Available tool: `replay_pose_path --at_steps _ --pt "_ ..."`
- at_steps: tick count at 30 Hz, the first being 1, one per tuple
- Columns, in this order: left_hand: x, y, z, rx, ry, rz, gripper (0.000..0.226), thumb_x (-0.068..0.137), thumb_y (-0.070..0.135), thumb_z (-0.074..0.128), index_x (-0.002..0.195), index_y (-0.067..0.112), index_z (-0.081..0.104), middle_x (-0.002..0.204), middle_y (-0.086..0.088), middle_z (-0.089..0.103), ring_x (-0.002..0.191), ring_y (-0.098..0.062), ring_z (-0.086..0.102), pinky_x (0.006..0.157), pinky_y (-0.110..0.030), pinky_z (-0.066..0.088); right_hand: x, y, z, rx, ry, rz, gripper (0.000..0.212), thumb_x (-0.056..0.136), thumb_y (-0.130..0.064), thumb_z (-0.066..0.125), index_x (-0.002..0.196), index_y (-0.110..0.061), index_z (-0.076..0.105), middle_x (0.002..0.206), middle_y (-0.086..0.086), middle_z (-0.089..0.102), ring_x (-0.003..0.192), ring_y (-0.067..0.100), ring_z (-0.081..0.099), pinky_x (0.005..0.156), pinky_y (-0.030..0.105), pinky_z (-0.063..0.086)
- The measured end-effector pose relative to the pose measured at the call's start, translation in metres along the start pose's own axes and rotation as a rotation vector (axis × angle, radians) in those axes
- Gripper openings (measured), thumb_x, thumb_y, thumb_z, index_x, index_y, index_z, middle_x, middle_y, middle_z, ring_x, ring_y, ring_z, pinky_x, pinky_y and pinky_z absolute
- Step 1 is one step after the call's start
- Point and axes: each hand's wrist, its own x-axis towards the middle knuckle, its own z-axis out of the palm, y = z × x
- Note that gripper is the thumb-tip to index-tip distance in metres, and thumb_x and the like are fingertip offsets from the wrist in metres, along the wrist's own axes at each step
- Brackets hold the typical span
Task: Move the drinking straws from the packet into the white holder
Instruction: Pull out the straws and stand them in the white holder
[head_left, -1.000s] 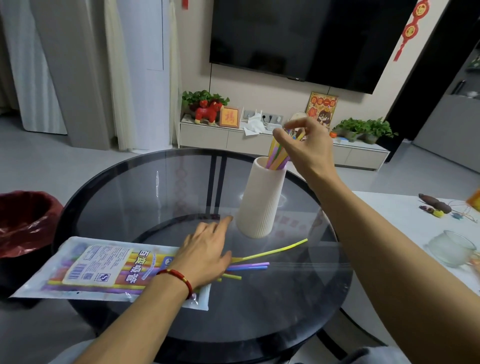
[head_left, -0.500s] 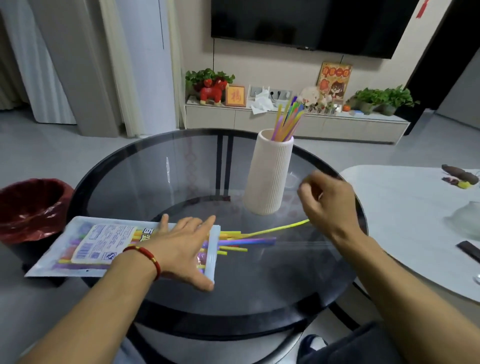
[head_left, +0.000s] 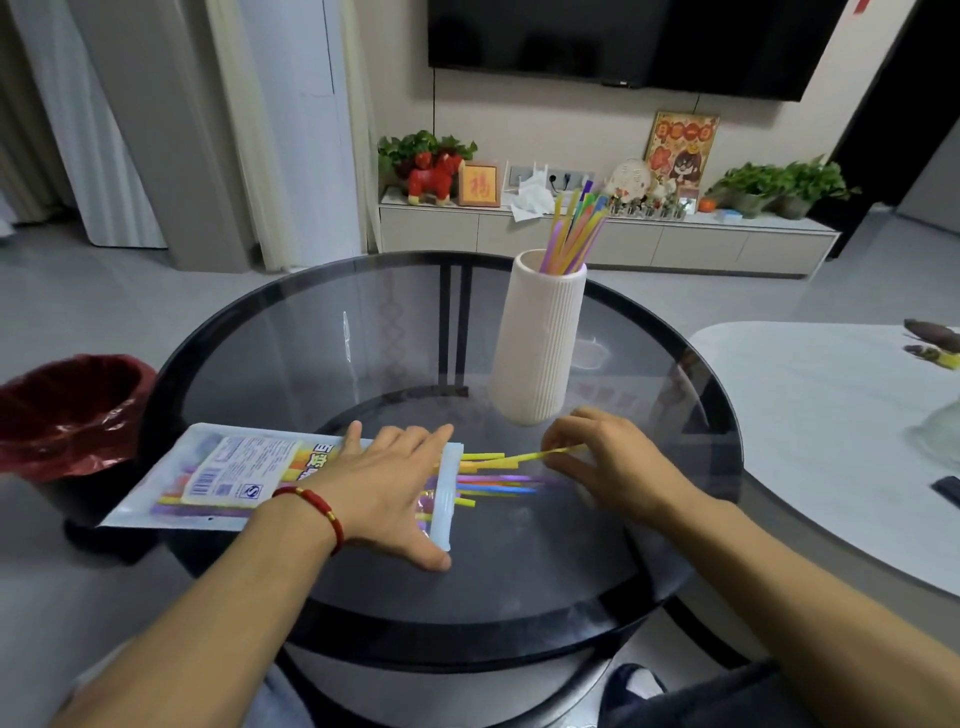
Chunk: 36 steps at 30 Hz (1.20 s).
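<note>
Now right hand (head_left: 613, 467) pinches yellow straw (head_left: 524, 457) beside packet (head_left: 249, 475)

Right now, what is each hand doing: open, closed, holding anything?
Left hand: open, flat on the packet.
Right hand: closed, pinching a yellow straw at the packet's mouth.

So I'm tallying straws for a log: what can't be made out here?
- Head view: straws left in the packet; the left hand and label cover them.
- Holder count: opaque wall, tips overlap.
- Right hand: its fingers hide its grip on the yellow straw.
</note>
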Motion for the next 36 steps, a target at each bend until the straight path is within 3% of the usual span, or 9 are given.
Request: replay_pose_path --at_steps 6,8,11,17,21,24,27,33,36 --pt "0.000 0.006 -0.005 -0.024 0.119 0.007 0.126 0.059 0.086 0.055 0.156 0.027 0.000 0.153 0.007 0.029 0.140 -0.020 0.027 0.118 -0.059 0.016 0.007 -0.031 0.028 -0.132 -0.003 -0.122 0.043 0.108 -0.053 0.029 0.133 -0.029 0.055 0.125 -0.003 0.069 0.108 0.024 0.061 0.092 0.044 0.045" --pt "0.001 0.005 -0.006 -0.037 0.165 0.006 0.124 0.059 0.086 0.052 0.155 0.029 0.001 0.153 0.007 0.030 0.138 -0.020 0.029 0.117 -0.056 0.019 0.007 -0.039 0.037 -0.217 -0.001 -0.150 0.051 0.105 -0.062 0.024 0.129 -0.026 0.051 0.118 -0.004 0.069 0.102 0.022 0.060 0.088 0.043 0.040" --pt "0.001 0.002 -0.006 -0.042 0.184 -0.010 0.121 0.059 0.085 0.053 0.155 0.032 0.000 0.151 0.009 0.031 0.137 -0.019 0.031 0.117 -0.058 0.018 0.008 -0.046 0.045 -0.288 -0.031 -0.202 0.045 0.108 -0.058 0.027 0.107 -0.018 0.048 0.100 -0.002 0.067 0.085 0.023 0.060 0.079 0.041 0.038" --pt "-0.001 -0.010 -0.002 0.014 0.111 -0.055 0.113 0.057 0.079 0.056 0.149 0.051 -0.002 0.148 0.003 0.027 0.139 -0.021 0.025 0.112 -0.073 0.005 0.008 -0.037 0.019 -0.153 -0.107 -0.157 0.038 0.105 -0.058 0.040 0.108 -0.024 0.056 0.102 -0.002 0.068 0.087 0.025 0.062 0.070 0.044 0.052" --pt "0.001 -0.014 0.004 0.017 0.051 -0.080 0.113 0.056 0.078 0.059 0.148 0.054 -0.003 0.157 -0.001 0.016 0.147 -0.023 0.010 0.110 -0.077 0.000 0.004 -0.017 0.000 -0.106 -0.094 -0.117 0.031 0.101 -0.053 0.056 0.094 -0.024 0.065 0.083 -0.007 0.063 0.073 0.019 0.054 0.065 0.040 0.049" --pt "0.005 -0.007 0.002 -0.027 0.053 -0.107 0.116 0.052 0.096 0.044 0.150 0.050 0.003 0.164 -0.004 0.007 0.151 -0.021 -0.001 0.112 -0.074 -0.004 -0.002 -0.009 -0.013 -0.129 -0.107 -0.103 0.028 0.100 -0.053 0.059 0.097 -0.026 0.070 0.087 -0.005 0.071 0.073 0.017 0.056 0.061 0.031 0.046" --pt "0.010 0.005 -0.003 -0.064 0.133 -0.070 0.096 0.068 0.094 0.032 0.150 0.047 0.018 0.164 0.000 0.013 0.151 -0.020 0.007 0.117 -0.067 0.001 -0.008 -0.007 -0.028 -0.085 -0.133 -0.080 0.029 0.100 -0.051 0.061 0.104 -0.026 0.074 0.089 -0.001 0.074 0.080 0.022 0.063 0.072 0.044 0.054" --pt "0.018 0.023 0.000 -0.053 0.179 0.019 0.028 0.097 0.054 0.044 0.114 0.033 0.049 0.135 0.007 0.041 0.129 -0.019 0.038 0.114 -0.058 0.019 -0.019 0.008 -0.058 0.516 -0.428 0.079 0.038 0.094 -0.054 0.069 0.100 -0.017 0.079 0.076 0.008 0.065 0.065 0.015 0.053 0.061 0.028 0.048" --pt "0.020 0.024 0.000 -0.033 0.151 0.023 0.021 0.101 0.044 0.041 0.115 0.031 0.050 0.135 0.007 0.043 0.128 -0.018 0.038 0.115 -0.059 0.018 -0.026 0.032 -0.070 0.846 -0.581 0.087 0.052 0.094 -0.050 0.071 0.125 -0.008 0.072 0.109 0.024 0.071 0.080 0.019 0.063 0.074 0.028 0.054"
